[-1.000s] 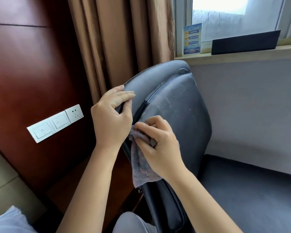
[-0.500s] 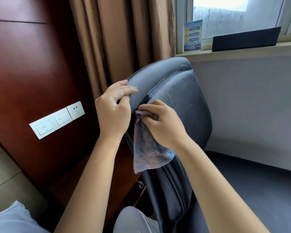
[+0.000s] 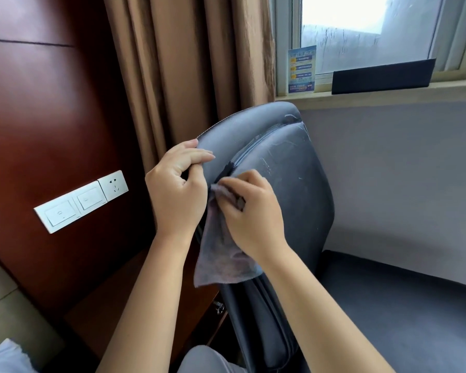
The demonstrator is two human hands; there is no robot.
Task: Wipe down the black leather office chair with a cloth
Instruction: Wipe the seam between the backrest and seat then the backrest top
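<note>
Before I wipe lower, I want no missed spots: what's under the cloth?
The cloth hangs over the chair back edge, held by the right hand. The leather beneath is covered, so its state cannot be seen.

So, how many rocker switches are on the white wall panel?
2 rocker switches, side by side on the white wall panel: one at its left, one in the middle. The socket sits right of them.

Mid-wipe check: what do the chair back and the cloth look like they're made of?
Chair back: seemingly leather or faux leather, dark with a dull sheen, stitched seam, pale scuff streaks. Cloth: soft greyish-purple fabric, maybe microfibre, matte, hanging limp in folds from the right hand.
</note>
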